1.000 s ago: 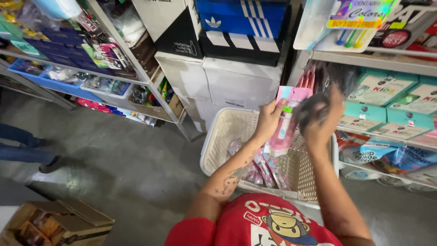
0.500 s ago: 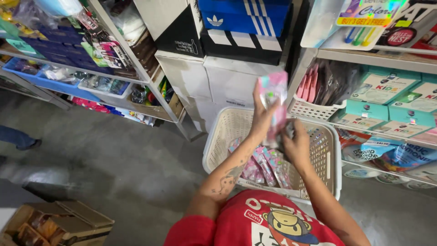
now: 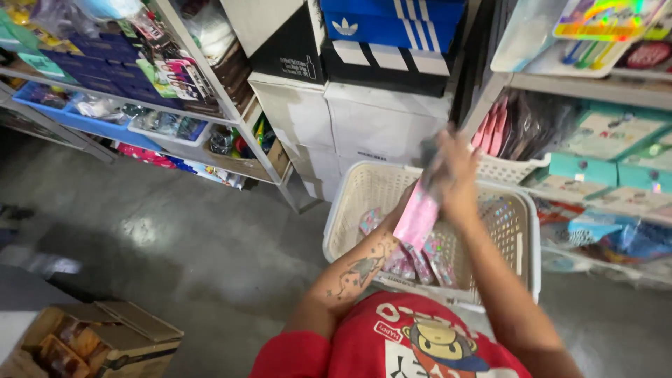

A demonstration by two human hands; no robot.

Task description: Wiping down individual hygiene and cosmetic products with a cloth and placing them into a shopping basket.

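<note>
Right hand (image 3: 456, 175) motion-blurred; fingers indistinct, grip unreadable. Left hand hidden behind the pink packet (image 3: 417, 218), only the tattooed forearm showing. Packet top smeared grey, contents unreadable. Small packets in the cream basket (image 3: 350, 203) partly covered by the arms. Cardboard box (image 3: 98, 343) cut by the bottom edge. Red shirt (image 3: 392, 350) cropped below.

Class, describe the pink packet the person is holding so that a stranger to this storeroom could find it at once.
Start at the cream laundry-style basket on the grey floor, below the stacked white boxes. Above its middle, the right hand lifts a long pink packet. Unlike the similar packets lying in the basket, this one is raised in the air.
</note>
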